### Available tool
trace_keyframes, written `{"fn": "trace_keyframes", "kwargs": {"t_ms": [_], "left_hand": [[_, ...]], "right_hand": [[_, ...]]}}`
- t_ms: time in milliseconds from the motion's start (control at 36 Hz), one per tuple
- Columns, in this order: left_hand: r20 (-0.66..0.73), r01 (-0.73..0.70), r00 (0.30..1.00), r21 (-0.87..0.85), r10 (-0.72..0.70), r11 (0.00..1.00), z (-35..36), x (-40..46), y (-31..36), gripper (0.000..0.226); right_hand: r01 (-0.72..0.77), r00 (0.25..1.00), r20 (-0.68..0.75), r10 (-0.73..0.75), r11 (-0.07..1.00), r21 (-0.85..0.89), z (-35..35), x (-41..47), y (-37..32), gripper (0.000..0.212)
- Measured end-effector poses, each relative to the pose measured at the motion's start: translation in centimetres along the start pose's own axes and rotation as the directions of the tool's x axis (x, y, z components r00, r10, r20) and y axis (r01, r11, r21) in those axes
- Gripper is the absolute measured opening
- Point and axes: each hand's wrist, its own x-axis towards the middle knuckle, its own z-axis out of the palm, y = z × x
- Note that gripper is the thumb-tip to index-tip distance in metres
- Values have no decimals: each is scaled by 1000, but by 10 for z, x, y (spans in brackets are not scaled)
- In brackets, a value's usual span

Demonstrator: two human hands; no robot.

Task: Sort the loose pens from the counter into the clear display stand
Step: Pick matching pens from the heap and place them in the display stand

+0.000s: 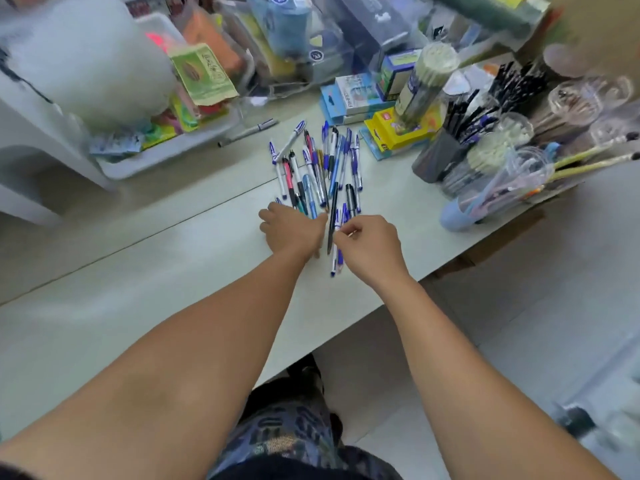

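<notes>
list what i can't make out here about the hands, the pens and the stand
- Head view: the left hand shows only its back, so its fingers and any grip on the pile of pens are hidden.
- The right hand pinches near the black pen; motion blur hides which pen it holds.
- The clear display stand is blurred; its compartments are unreadable.

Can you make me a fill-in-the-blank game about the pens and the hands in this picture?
1. The loose pens lie in a pile on the ____.
2. The left hand and right hand both reach the ____ end of the pile.
3. The yellow box sits to the ____ of the pile.
4. A single grey pen lies apart, to the ____ of the pile.

Missing words: counter; near; right; left
</notes>
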Motion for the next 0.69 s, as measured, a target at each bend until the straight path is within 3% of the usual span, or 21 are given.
{"fn": "trace_keyframes", "kwargs": {"t_ms": [139, 472, 611, 694], "left_hand": [[-63, -10, 998, 161, 21, 987, 7, 19, 26, 90], [25, -68, 998, 434, 63, 898, -10, 40, 41, 44], [35, 3, 999, 439, -20, 899, -19, 30, 38, 37], [9, 83, 996, 307, -90, 948, -21, 24, 29, 30]], "right_hand": [[0, 1000, 29, 1, 1000, -23, -8, 27, 7, 15], [70, 983, 167, -74, 997, 26, -7, 68, 14, 12], [131, 948, 293, -124, 991, -6, -16, 90, 15, 10], [147, 937, 320, -137, 989, -7, -17, 105, 11, 11]]}}
